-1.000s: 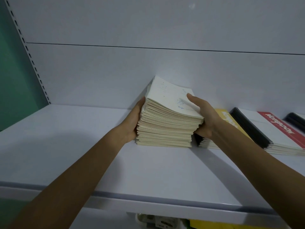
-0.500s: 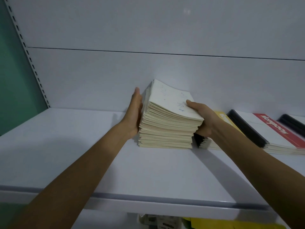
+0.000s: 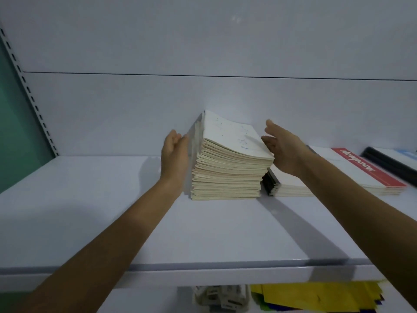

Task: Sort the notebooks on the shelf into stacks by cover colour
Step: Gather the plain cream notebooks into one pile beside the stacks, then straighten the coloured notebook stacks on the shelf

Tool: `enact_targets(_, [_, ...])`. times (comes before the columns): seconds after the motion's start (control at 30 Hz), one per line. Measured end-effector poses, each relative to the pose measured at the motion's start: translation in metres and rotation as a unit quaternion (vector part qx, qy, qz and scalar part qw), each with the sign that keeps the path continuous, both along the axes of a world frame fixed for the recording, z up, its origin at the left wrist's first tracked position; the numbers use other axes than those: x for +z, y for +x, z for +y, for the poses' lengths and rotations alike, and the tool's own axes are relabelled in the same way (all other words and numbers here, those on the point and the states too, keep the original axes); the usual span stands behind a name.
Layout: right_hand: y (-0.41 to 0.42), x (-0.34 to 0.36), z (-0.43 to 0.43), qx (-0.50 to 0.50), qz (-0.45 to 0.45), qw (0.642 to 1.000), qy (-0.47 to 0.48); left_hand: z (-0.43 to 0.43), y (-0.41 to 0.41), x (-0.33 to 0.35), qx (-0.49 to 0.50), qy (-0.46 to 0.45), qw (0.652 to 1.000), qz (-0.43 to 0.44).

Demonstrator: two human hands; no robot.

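Observation:
A tall stack of cream-covered notebooks (image 3: 228,163) stands on the white shelf (image 3: 90,211), close to the back wall. My left hand (image 3: 174,152) is held flat just off the stack's left side, fingers apart, holding nothing. My right hand (image 3: 282,147) hovers open at the stack's right side, fingers spread, not gripping it. To the right lies a lower stack with black spines (image 3: 284,186), then a stack topped by a white and red notebook (image 3: 370,170), partly hidden by my right forearm.
A black-edged notebook (image 3: 388,161) lies at the far right. The shelf's front lip (image 3: 203,267) runs across the lower frame. Below it sit yellow items (image 3: 316,297) and a box of small pieces (image 3: 222,297). A perforated upright (image 3: 27,91) bounds the left.
Both hands have let go of the cream stack and pulled slightly away from its sides, opening. The stack stays where it was on the shelf.

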State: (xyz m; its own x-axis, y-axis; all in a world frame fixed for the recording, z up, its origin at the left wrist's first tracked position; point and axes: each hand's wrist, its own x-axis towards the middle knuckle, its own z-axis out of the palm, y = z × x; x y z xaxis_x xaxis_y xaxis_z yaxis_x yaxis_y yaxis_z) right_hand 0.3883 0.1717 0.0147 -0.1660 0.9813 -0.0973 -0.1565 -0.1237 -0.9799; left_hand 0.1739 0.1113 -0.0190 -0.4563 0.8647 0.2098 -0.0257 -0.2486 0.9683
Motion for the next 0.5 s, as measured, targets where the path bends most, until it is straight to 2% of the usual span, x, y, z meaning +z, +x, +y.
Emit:
enact_targets(0.07, [0.009,0.004,0.002,-0.021,-0.008,0.999,0.032,-0.017,0.002,0.000,0.050,0.060,0.997,-0.020])
enact_targets(0.17, [0.020,0.001,-0.002,-0.052,-0.012,0.997,0.057,-0.045,0.014,-0.008,0.105,0.095,0.989,-0.044])
enact_targets(0.23, [0.030,-0.003,-0.006,-0.085,-0.014,0.994,0.074,-0.062,0.027,-0.017,0.101,0.112,0.988,-0.027])
enact_targets(0.37, [0.055,-0.010,-0.012,-0.123,-0.026,0.989,0.084,-0.077,0.060,-0.035,-0.009,0.164,0.986,0.035])
enact_targets(0.5, [0.089,-0.015,-0.014,-0.148,-0.025,0.986,0.068,-0.069,0.106,-0.046,-0.174,0.116,0.970,0.122])
